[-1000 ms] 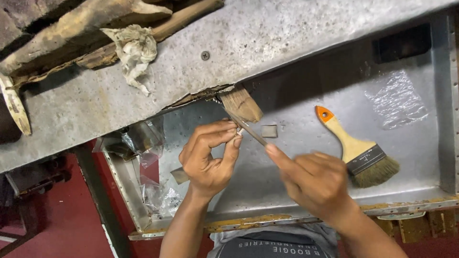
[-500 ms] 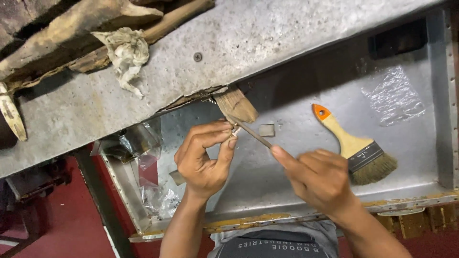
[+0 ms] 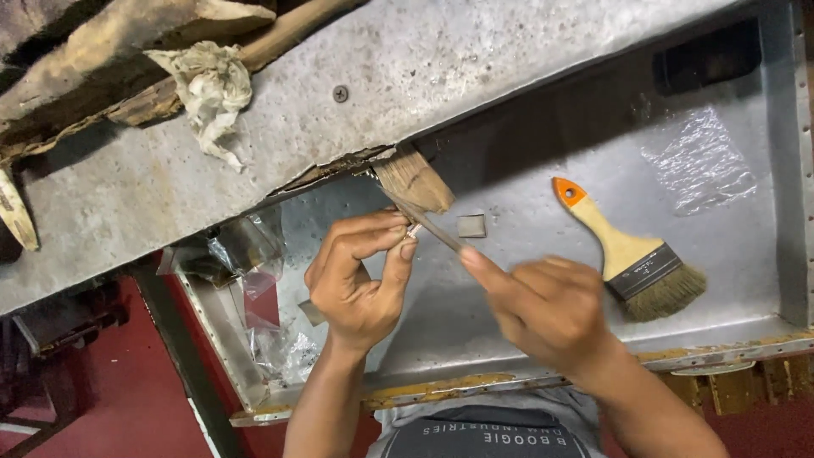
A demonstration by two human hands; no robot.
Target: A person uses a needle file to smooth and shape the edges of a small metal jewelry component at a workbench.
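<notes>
File [image 3: 428,227] pinched between both hands' fingers [image 3: 405,246].

A grey metal tray [image 3: 526,339] carries a paintbrush [image 3: 632,254], a small block [image 3: 471,226] and plastic film [image 3: 699,161].

The light is bright and even, falling from above onto the worn metal panel [image 3: 475,59], which shows a soft pale sheen rather than hard glare, while a broad dark shadow lies under its lower edge across the upper part of the metal tray [image 3: 746,254]. The crumpled clear plastic film [image 3: 699,161] throws small white glints. The right hand [image 3: 543,309] is smeared by motion blur, the left hand [image 3: 360,280] and the paintbrush [image 3: 632,254] are sharp, and the lower left corner is dim.
</notes>
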